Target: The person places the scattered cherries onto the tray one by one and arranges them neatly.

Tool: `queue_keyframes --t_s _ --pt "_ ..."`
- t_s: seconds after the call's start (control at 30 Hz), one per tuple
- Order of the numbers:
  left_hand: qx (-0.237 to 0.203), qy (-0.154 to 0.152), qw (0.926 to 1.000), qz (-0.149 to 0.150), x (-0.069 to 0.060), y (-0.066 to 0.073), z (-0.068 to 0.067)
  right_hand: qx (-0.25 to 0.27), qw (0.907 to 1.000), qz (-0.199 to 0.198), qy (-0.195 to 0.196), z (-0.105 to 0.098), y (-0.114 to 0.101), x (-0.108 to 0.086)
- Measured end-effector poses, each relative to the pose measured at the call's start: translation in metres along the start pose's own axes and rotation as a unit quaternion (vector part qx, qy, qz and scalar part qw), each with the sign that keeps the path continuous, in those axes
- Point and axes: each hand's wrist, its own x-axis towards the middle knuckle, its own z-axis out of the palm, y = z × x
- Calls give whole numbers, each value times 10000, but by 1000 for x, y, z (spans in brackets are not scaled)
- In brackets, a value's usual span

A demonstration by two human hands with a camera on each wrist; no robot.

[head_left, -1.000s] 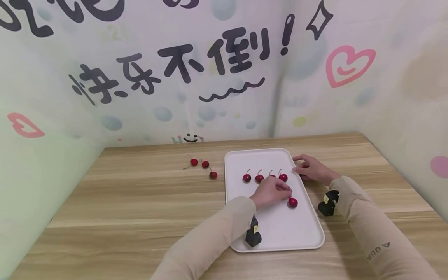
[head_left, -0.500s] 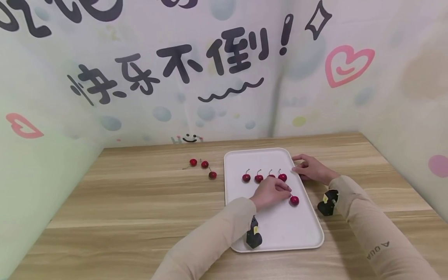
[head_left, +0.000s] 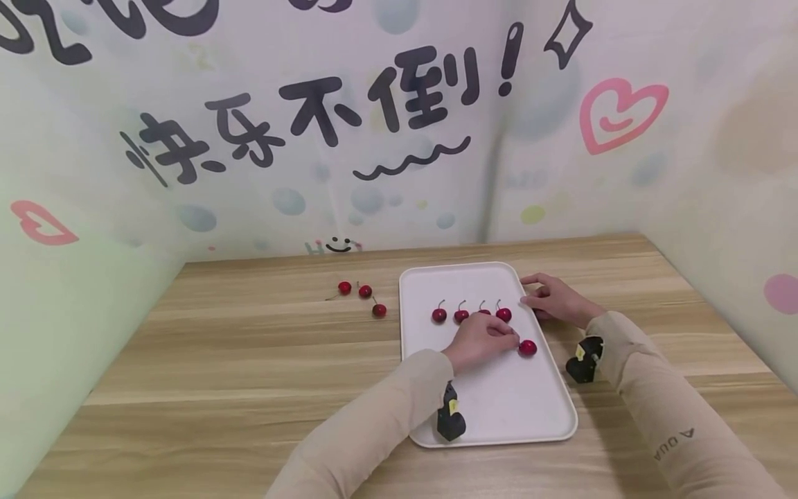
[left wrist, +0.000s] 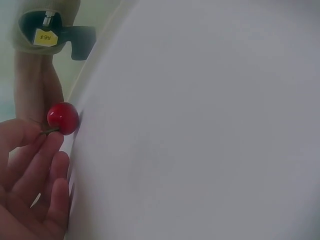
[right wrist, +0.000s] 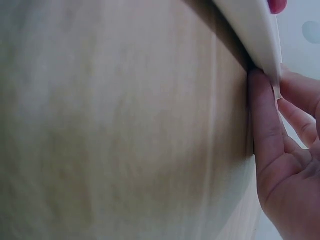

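Observation:
Over the right half of the white tray [head_left: 492,409], my left hand [head_left: 482,342] pinches the stem of a red cherry [head_left: 527,348]. The left wrist view shows that cherry [left wrist: 63,118] with its green stem between thumb and finger of the left hand [left wrist: 32,175]. Behind it, several cherries [head_left: 439,315] stand in a row across the tray, stems up, one partly hidden by the hand. My right hand [head_left: 561,302] holds the tray's right edge; in the right wrist view the right hand [right wrist: 290,145] has its thumb and fingers around the rim [right wrist: 255,35].
Three more cherries [head_left: 364,291] lie on the wooden table [head_left: 249,360] left of the tray. A printed curtain [head_left: 349,208] stands behind the table. Black wrist devices [head_left: 451,416] hang below both sleeves.
The pinched cherry has moved slightly away from me and to the right, and its body has swung from hanging low to beside the fingertips. The right hand has stayed at the tray's edge.

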Motion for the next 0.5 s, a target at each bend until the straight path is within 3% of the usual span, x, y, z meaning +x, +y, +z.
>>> queue_keyframes --t_s 0.2,0.5 --pt "-12 -60 9999 -121 -3 4 -1 -43 10000 41 -13 0 0 0" --pt "61 -114 9985 -529 -3 10 -2 20 10000 -37 -1 0 0 0"
